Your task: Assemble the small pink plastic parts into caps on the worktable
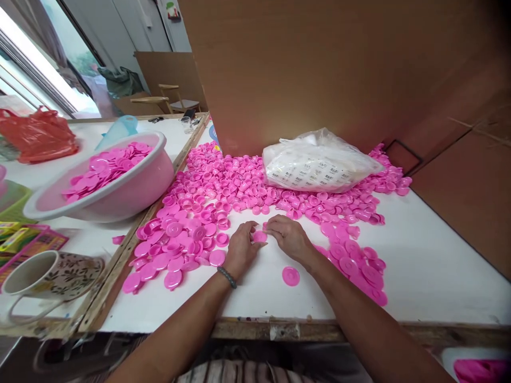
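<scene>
My left hand (242, 246), with a beaded bracelet at the wrist, is closed on a round pink plastic disc (260, 236) just above the white table. Close beside it, the fingertips of my right hand (288, 234) are pinched together at a small pink piece (265, 226), mostly hidden behind them. A single flat pink disc (291, 276) lies on the table below my right hand. To the left spreads a pile of pink discs and small cup-like pieces (174, 229), and more discs (349, 259) lie beneath and beside my right forearm.
A filled clear plastic bag (319, 165) rests on many small pink cup-like pieces (235, 175) before a large cardboard panel (311, 69). At left are a pink basin (131, 198) of discs, a flowered mug (75, 274), a red bag (40, 135) and a raised wooden edge (120, 266).
</scene>
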Action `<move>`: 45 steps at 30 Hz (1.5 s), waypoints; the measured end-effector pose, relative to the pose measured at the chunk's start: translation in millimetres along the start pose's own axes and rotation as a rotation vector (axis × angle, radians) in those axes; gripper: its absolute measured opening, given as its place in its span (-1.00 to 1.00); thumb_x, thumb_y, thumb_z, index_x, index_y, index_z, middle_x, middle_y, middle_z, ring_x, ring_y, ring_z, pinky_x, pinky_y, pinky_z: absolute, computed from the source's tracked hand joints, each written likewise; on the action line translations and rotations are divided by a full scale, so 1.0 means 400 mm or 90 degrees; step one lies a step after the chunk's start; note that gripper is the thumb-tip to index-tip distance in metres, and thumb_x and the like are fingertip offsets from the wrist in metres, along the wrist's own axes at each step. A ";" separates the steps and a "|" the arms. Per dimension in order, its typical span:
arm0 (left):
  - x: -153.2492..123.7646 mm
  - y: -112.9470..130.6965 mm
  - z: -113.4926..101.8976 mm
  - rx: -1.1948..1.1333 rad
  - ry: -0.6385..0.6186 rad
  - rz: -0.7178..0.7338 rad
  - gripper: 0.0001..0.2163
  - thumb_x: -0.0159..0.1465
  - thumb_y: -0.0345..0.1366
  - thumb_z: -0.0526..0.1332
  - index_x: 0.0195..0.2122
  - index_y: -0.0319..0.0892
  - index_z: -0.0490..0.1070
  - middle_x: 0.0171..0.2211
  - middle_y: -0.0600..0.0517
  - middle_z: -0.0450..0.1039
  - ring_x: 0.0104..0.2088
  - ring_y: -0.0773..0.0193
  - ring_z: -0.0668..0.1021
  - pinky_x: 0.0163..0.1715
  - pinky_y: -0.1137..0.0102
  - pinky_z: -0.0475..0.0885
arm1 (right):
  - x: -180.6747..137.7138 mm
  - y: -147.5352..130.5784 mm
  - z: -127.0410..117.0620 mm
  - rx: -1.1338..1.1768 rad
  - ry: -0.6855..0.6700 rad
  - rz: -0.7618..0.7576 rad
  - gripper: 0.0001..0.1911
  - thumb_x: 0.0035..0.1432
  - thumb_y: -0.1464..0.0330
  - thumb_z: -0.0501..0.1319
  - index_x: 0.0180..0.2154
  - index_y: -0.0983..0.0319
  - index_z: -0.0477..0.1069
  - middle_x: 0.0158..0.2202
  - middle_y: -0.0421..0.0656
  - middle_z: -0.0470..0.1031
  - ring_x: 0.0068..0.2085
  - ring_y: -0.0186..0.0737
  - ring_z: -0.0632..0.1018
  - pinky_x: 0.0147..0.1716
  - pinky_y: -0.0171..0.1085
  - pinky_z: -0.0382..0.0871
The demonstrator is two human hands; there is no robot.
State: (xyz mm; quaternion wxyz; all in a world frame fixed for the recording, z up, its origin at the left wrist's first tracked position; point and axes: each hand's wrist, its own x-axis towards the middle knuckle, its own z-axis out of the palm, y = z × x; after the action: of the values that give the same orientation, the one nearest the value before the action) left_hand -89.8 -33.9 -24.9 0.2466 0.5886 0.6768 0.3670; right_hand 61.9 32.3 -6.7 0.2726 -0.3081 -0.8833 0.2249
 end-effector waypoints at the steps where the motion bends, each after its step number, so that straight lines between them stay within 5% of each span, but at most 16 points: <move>1: 0.001 -0.002 0.000 -0.011 -0.002 -0.004 -0.62 0.02 -0.31 0.29 -0.13 -0.12 0.27 -0.29 0.05 0.34 -0.43 0.35 0.39 -0.43 0.45 0.29 | 0.002 -0.002 0.009 -0.010 -0.014 -0.013 -0.80 0.17 0.46 0.07 -0.38 0.23 0.46 -0.31 -0.12 0.45 -0.27 -0.27 0.43 -0.32 -0.32 0.30; 9: 0.002 -0.009 0.011 0.011 0.009 0.012 -0.61 0.03 -0.44 0.24 -0.10 -0.15 0.23 -0.33 0.05 0.37 -0.34 0.29 0.40 -0.35 0.42 0.30 | -0.007 -0.012 0.049 -0.099 -0.110 -0.077 -0.73 0.09 0.61 -0.01 -0.48 0.26 0.39 -0.45 -0.15 0.42 -0.36 -0.27 0.36 -0.42 -0.33 0.22; 16: -0.001 -0.011 0.005 0.037 -0.012 0.024 -0.56 0.04 -0.44 0.24 -0.04 -0.13 0.20 -0.28 0.02 0.39 -0.30 0.26 0.41 -0.31 0.39 0.32 | -0.001 -0.022 0.057 -0.172 -0.101 -0.118 -0.69 0.01 0.66 -0.03 -0.50 0.25 0.38 -0.48 -0.12 0.42 -0.41 -0.23 0.36 -0.37 -0.26 0.19; 19: -0.006 -0.003 -0.007 0.042 -0.014 0.038 -0.60 0.07 -0.40 0.23 -0.04 -0.13 0.24 -0.27 0.00 0.40 -0.29 0.25 0.42 -0.30 0.38 0.34 | 0.001 -0.020 0.051 -0.103 -0.083 -0.060 -0.72 0.02 0.61 -0.01 -0.55 0.24 0.37 -0.50 -0.13 0.42 -0.41 -0.23 0.39 -0.39 -0.27 0.21; 23: -0.010 0.010 -0.021 0.002 -0.025 0.045 -0.77 0.12 -0.34 0.21 -0.17 -0.11 0.35 -0.32 0.02 0.44 -0.33 0.26 0.45 -0.33 0.42 0.35 | -0.001 -0.004 0.032 0.140 -0.063 0.157 -0.81 0.10 0.40 0.03 -0.42 0.21 0.41 -0.50 -0.21 0.45 -0.42 -0.25 0.45 -0.43 -0.30 0.27; 26: -0.003 0.012 -0.016 -0.094 -0.028 -0.002 -0.84 0.13 -0.27 0.21 -0.25 -0.14 0.37 -0.45 0.06 0.46 -0.44 0.32 0.47 -0.44 0.47 0.34 | -0.004 -0.001 0.014 0.287 -0.070 0.272 -0.73 0.16 0.29 0.00 -0.17 0.21 0.36 -0.49 -0.23 0.46 -0.46 -0.28 0.47 -0.46 -0.32 0.31; 28: 0.005 0.011 -0.008 -0.153 -0.024 -0.058 -0.83 0.10 -0.22 0.23 -0.32 -0.17 0.36 -0.58 0.10 0.41 -0.56 0.36 0.44 -0.56 0.51 0.29 | -0.006 -0.006 0.002 0.290 -0.053 0.257 -0.69 0.17 0.25 0.01 -0.10 0.19 0.34 -0.38 -0.19 0.48 -0.38 -0.27 0.48 -0.40 -0.31 0.33; 35: 0.025 0.029 -0.005 -0.366 -0.082 -0.281 -0.63 -0.09 -0.16 0.38 -0.40 -0.25 0.26 -0.73 0.12 0.35 -0.74 0.40 0.37 -0.72 0.53 0.28 | -0.017 -0.001 0.005 0.037 -0.104 0.068 -0.92 -0.01 0.39 0.26 -0.37 0.19 0.49 -0.31 -0.15 0.45 -0.26 -0.22 0.40 -0.32 -0.29 0.26; 45: 0.050 0.026 -0.019 -0.392 -0.142 -0.385 -0.65 -0.12 -0.26 0.41 -0.48 -0.24 0.21 -0.73 0.05 0.39 -0.70 0.31 0.47 -0.71 0.51 0.37 | -0.007 0.024 0.015 0.094 -0.132 0.145 -0.81 -0.05 0.26 0.31 -0.32 0.13 0.51 -0.39 -0.19 0.42 -0.30 -0.23 0.35 -0.34 -0.28 0.22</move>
State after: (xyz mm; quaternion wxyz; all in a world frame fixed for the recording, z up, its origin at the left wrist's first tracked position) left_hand -93.0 -15.6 -10.0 0.5783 0.2992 0.6468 0.3971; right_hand 64.2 35.8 -17.6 0.1746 -0.3608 -0.8471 0.3491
